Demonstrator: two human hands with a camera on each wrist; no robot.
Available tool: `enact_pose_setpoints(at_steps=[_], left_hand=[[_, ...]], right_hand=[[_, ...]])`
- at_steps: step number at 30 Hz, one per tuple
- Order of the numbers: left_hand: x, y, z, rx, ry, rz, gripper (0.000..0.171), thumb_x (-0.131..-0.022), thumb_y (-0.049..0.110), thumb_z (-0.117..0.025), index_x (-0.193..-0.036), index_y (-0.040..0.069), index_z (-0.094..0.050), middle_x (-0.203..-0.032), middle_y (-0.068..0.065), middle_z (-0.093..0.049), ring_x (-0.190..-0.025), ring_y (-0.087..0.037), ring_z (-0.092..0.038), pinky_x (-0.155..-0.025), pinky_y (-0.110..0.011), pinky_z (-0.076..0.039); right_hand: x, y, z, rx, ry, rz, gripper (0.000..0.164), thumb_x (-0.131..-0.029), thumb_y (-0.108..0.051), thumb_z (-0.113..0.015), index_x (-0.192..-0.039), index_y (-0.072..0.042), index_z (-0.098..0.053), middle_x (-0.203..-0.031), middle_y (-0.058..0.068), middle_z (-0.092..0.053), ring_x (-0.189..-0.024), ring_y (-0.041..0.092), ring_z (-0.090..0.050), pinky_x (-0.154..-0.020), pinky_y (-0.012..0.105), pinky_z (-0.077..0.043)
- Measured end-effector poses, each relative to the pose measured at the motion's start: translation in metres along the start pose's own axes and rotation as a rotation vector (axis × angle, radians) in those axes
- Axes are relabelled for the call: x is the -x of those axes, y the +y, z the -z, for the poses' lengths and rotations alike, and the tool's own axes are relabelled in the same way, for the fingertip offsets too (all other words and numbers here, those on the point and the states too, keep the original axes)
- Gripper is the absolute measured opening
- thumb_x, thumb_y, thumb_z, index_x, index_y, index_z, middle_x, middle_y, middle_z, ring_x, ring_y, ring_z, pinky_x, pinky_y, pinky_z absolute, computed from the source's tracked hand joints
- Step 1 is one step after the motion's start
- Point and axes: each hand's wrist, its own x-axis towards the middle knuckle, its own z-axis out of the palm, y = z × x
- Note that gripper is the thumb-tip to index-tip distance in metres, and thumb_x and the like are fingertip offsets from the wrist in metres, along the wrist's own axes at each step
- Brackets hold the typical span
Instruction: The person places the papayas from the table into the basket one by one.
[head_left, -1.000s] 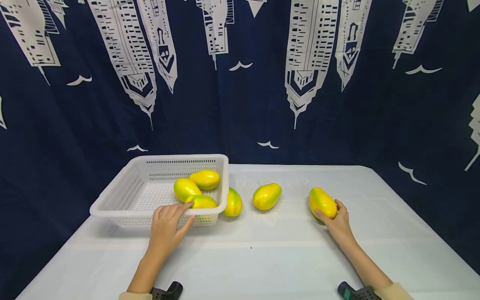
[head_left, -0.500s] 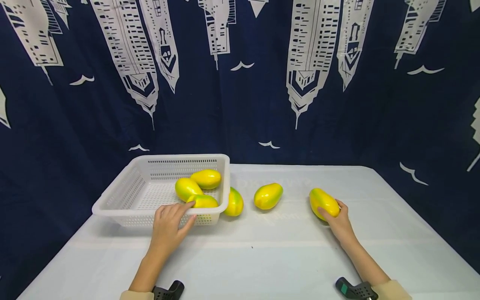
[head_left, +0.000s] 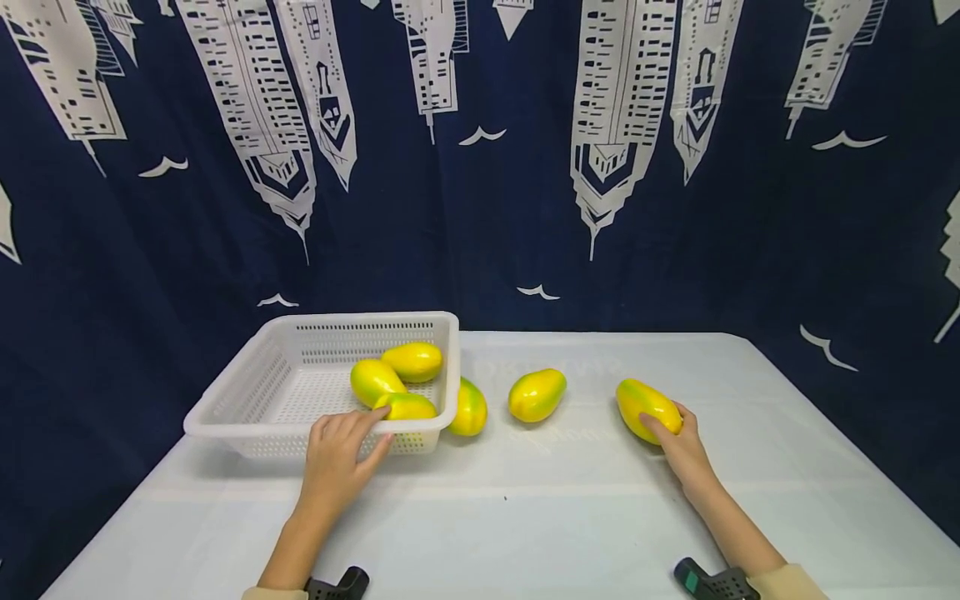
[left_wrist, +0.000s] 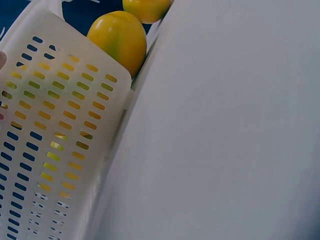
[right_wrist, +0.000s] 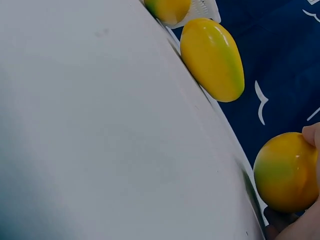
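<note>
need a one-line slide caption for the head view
Left hand on the rim of a white basket holding three yellow-green fruits; right hand grips a fourth fruit.

One loose fruit (head_left: 472,408) partly hidden behind basket (head_left: 247,430).

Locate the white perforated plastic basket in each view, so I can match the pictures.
Head: basket left of centre.
Left wrist: basket takes up much of the left side.
Right wrist: only part shows, top edge, right of centre.
Shared landmark: glossy yellow-green oval fruit just outside it.
</note>
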Motion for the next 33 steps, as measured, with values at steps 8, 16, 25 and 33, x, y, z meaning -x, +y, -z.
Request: enact_pose_setpoints(at_steps=[8, 16, 25, 33], left_hand=[[0.002, 0.002, 0.0, 0.01, -0.004, 0.01, 0.037, -0.079, 0.031, -0.062, -0.113, 0.017, -0.061, -0.096, -0.002, -0.065, -0.091, -0.023, -0.055, -0.089, -0.041, -0.03], [0.002, 0.003, 0.0, 0.017, -0.018, 0.03, 0.037, -0.079, 0.032, -0.063, -0.113, 0.017, -0.061, -0.098, -0.002, -0.065, -0.093, -0.022, -0.055, -0.09, -0.041, -0.029], [0.001, 0.002, -0.001, 0.016, -0.004, 0.011, 0.036, -0.079, 0.032, -0.062, -0.112, 0.018, -0.061, -0.098, -0.002, -0.065, -0.092, -0.022, -0.055, -0.089, -0.04, -0.029], [0.0, 0.002, 0.0, 0.012, -0.003, 0.011, 0.036, -0.079, 0.032, -0.062, -0.113, 0.018, -0.061, -0.097, -0.002, -0.066, -0.091, -0.022, -0.055, -0.089, -0.039, -0.03]], right_hand=[[0.0, -0.004, 0.008, -0.026, -0.026, -0.026, 0.092, -0.087, -0.055, -0.042, -0.144, -0.004, 0.01, -0.149, 0.025, -0.004, -0.136, 0.041, -0.011, -0.109, 0.057, -0.011], [0.002, -0.013, 0.01, -0.039, -0.033, 0.008, 0.089, -0.088, -0.054, -0.042, -0.145, -0.006, 0.008, -0.15, 0.023, -0.005, -0.136, 0.038, -0.012, -0.109, 0.056, -0.011], [0.01, -0.028, 0.009, -0.089, -0.01, 0.075, 0.083, -0.089, -0.051, -0.043, -0.145, -0.011, 0.004, -0.149, 0.019, -0.01, -0.131, 0.033, -0.019, -0.109, 0.051, -0.018], [0.021, -0.045, 0.001, -0.088, -0.037, 0.174, 0.079, -0.091, -0.045, -0.044, -0.145, -0.009, 0.001, -0.147, 0.02, -0.015, -0.127, 0.032, -0.025, -0.106, 0.05, -0.023]])
